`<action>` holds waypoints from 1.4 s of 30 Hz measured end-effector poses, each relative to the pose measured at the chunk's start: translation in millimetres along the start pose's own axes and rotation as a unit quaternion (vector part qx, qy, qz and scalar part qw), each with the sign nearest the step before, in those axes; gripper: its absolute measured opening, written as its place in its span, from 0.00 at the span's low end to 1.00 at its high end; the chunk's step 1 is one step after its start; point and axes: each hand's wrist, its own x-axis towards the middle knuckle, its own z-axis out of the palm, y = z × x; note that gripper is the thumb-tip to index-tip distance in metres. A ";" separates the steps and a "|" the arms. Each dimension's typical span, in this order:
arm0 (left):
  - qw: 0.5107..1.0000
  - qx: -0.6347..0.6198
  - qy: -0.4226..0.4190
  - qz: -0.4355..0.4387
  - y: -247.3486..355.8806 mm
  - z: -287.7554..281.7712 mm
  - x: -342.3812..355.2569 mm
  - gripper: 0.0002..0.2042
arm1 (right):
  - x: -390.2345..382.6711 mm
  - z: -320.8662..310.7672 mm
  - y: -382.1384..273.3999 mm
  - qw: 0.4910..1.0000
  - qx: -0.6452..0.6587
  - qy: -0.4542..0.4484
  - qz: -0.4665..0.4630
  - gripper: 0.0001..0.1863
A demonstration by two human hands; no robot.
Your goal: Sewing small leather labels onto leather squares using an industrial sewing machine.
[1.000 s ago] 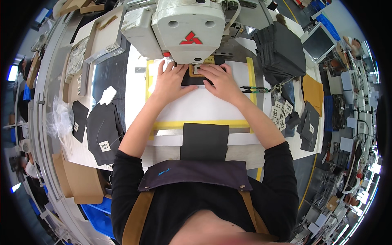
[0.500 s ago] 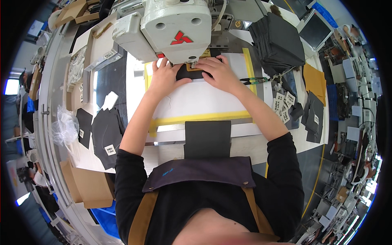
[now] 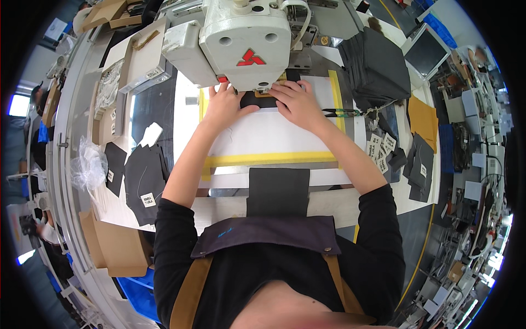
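Black fabric (image 3: 252, 101) lies toward the white sheet's (image 3: 268, 137) far edge, partly hidden under the sewing-machine head (image 3: 246, 46); the left hand (image 3: 222, 109), fingers spread, and flattened right hand (image 3: 299, 105) seemingly press it; nearer the near edge, mostly bare sheet.

- A factory sewing workshop
- Bulky white metal sewing machine (image 3: 246, 46) over the pale flat surface (image 3: 329, 205)
- Thick stack of dark grey, flat panels (image 3: 378, 68)
- Thin yellow line (image 3: 422, 257) on the grey floor (image 3: 413, 236)
- Crowded rows of pale workstations (image 3: 464, 191)
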 end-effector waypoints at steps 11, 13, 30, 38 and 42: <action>0.999 -0.041 0.033 -0.003 0.9 3.5 -4.3 0.31 | -11.1 -11.0 -5.3 1.000 -0.003 -0.025 -0.007 0.20; 0.999 -0.042 0.019 -0.007 1.3 1.4 -4.9 0.30 | -11.5 -12.6 -4.1 0.999 0.007 -0.039 -0.010 0.20; 0.992 -0.088 0.091 0.009 -26.2 -13.6 -42.1 0.22 | -1.0 -6.7 -32.0 0.995 0.067 -0.049 -0.054 0.14; 0.979 -0.077 0.168 0.081 -23.7 -12.6 -31.3 0.15 | -0.5 -5.7 -32.6 0.996 0.057 -0.050 -0.046 0.14; 0.974 -0.134 0.139 0.120 -20.5 -8.6 -23.2 0.11 | -0.4 -7.7 -33.6 0.996 0.059 -0.057 -0.041 0.14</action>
